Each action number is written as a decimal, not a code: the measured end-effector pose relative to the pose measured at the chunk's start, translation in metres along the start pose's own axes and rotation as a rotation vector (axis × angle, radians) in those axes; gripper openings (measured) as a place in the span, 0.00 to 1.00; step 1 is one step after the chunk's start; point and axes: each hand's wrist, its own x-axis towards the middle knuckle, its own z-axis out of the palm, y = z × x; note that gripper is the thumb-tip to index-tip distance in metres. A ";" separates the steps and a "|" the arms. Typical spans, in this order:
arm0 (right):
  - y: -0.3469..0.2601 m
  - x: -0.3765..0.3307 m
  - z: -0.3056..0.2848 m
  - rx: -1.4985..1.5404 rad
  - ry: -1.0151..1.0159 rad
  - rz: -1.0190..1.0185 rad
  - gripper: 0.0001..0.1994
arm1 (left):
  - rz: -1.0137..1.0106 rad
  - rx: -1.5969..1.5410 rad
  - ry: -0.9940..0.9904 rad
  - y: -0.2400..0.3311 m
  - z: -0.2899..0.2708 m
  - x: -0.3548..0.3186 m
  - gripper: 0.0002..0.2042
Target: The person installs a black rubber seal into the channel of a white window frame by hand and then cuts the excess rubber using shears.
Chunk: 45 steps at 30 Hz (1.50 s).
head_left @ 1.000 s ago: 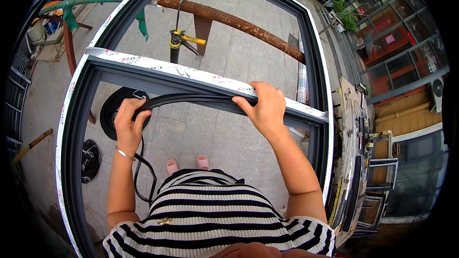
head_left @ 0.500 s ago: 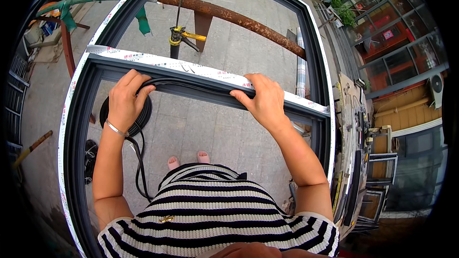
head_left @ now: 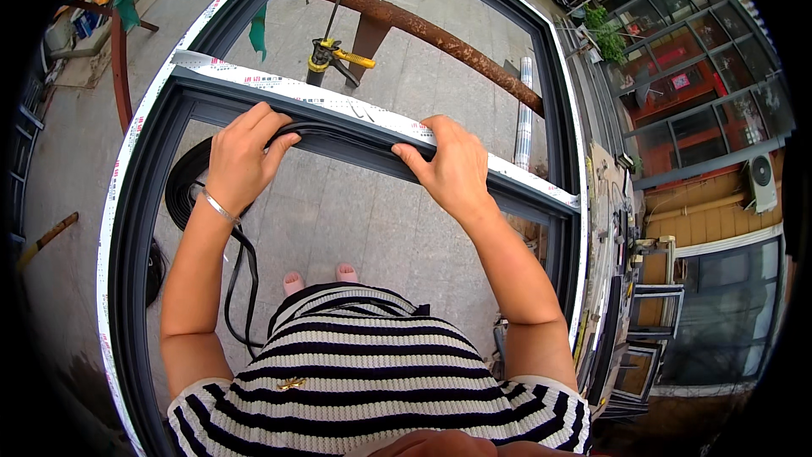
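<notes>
Black and white stripes cross your shirt, with a gold brooch on your left side. Ahead of it, your left hand, a silver bangle at its wrist, pinches the black strip between thumb and fingers at the crossbar. Your right hand clasps the crossbar, fingers over its white film, thumb at the strip's far end. Between your hands the strip lies along the crossbar's inner side; whether it is seated, you cannot tell. The frame surrounds your arms. Beyond your left wrist shows a coil, and below, pink slippers on grey paving. Past the crossbar stand a yellow-handled tool and a rusty pipe. Farther right are a green plant and a fan unit.
</notes>
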 end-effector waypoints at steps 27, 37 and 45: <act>0.022 -0.020 0.004 -0.207 0.098 -0.270 0.35 | -0.042 -0.121 0.024 -0.005 0.007 -0.006 0.09; 0.055 -0.041 -0.003 -0.270 0.200 -0.300 0.37 | -0.029 -0.105 0.003 0.002 0.008 -0.001 0.08; 0.085 -0.063 -0.012 -0.211 0.178 -0.214 0.37 | -0.068 -0.100 -0.014 0.003 0.008 -0.005 0.07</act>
